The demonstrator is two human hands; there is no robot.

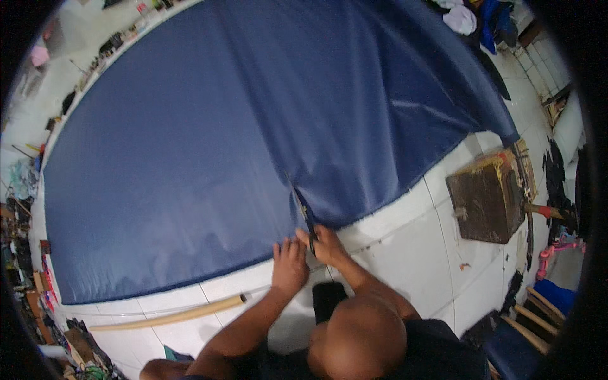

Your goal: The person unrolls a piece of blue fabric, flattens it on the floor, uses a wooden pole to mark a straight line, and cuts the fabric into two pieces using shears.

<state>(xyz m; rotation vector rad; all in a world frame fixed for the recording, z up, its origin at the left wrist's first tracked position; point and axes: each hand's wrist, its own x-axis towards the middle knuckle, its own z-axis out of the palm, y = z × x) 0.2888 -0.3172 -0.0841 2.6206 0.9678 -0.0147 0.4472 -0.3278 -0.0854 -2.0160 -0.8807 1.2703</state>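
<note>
A large sheet of dark blue, slightly shiny material (pixel 171 145) lies spread over the tiled floor, with loose folds on its right side. My right hand (pixel 326 245) is closed around the dark handles of a pair of scissors (pixel 303 208). The scissors' blades point away from me, at the near edge of the sheet, and their far tip is at a line in the material. Just left of the handles, my left hand (pixel 291 263) rests flat with fingers stretched out on the sheet's near edge. It holds nothing.
A dark brown block (pixel 487 202) stands on the floor at the right, beside the sheet. A long tan tube (pixel 171 315) lies at the lower left. White cloth (pixel 460 20) and blue items sit at the far right. Assorted clutter lines the left rim.
</note>
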